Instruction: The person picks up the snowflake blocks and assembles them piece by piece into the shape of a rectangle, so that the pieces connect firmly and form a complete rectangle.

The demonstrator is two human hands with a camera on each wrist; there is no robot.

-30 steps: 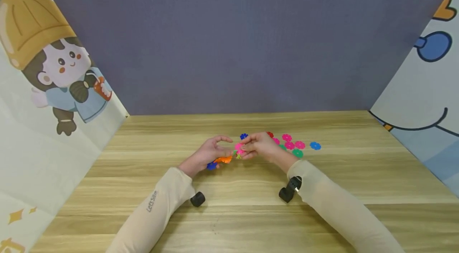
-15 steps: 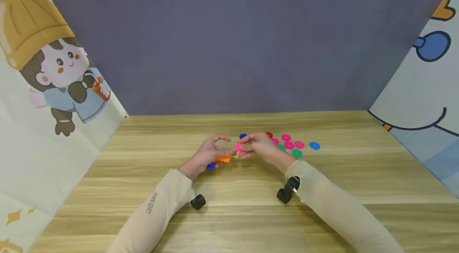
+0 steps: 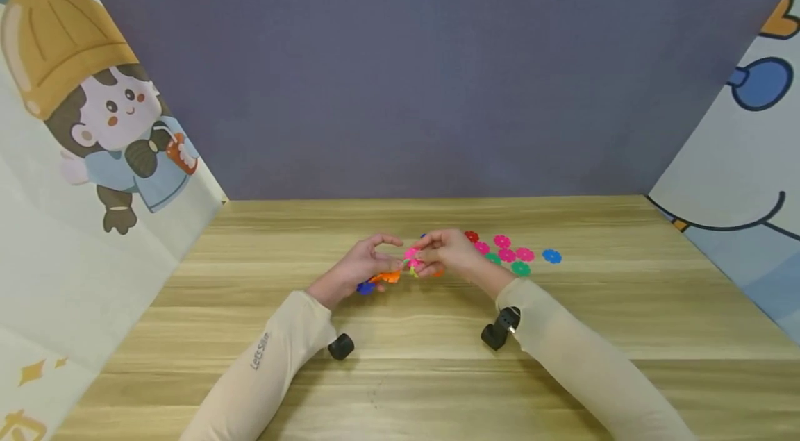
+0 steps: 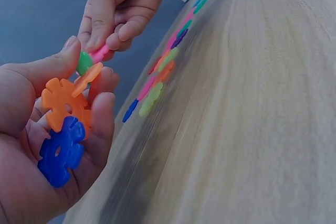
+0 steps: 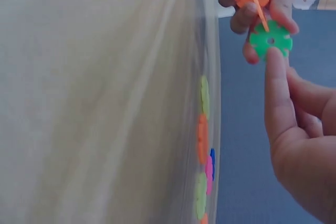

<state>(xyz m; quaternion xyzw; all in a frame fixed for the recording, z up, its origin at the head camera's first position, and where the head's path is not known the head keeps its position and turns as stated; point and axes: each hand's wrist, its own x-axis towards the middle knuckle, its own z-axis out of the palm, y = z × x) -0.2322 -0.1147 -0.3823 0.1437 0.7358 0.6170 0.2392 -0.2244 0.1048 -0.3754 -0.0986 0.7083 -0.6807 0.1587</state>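
Observation:
My left hand (image 3: 362, 267) grips a chain of interlocked flower-shaped plastic discs. A blue disc (image 4: 67, 162) lies toward the palm, joined to an orange disc (image 4: 59, 99). Past it come a second orange disc (image 4: 89, 78), set at an angle, and a green disc (image 4: 84, 63) near the thumb tip. From the other side my right hand (image 3: 459, 255) pinches a pink disc (image 4: 101, 52) between thumb and fingers, right at the green disc's edge. Fingers partly hide the pink disc. In the right wrist view, a right fingertip overlaps the green disc (image 5: 281, 40).
Loose flower discs lie on the wooden table (image 3: 400, 371) beyond and right of my right hand, among them a red one (image 3: 471, 237), several pink ones (image 3: 525, 255), a green one (image 3: 521, 268) and a blue one (image 3: 552, 256). A grey panel (image 3: 400, 80) stands behind the table.
Both hands stay nearly in place, with small finger movements at the pink disc. An orange disc on the table now shows below the right hand. The head view shifts slightly.

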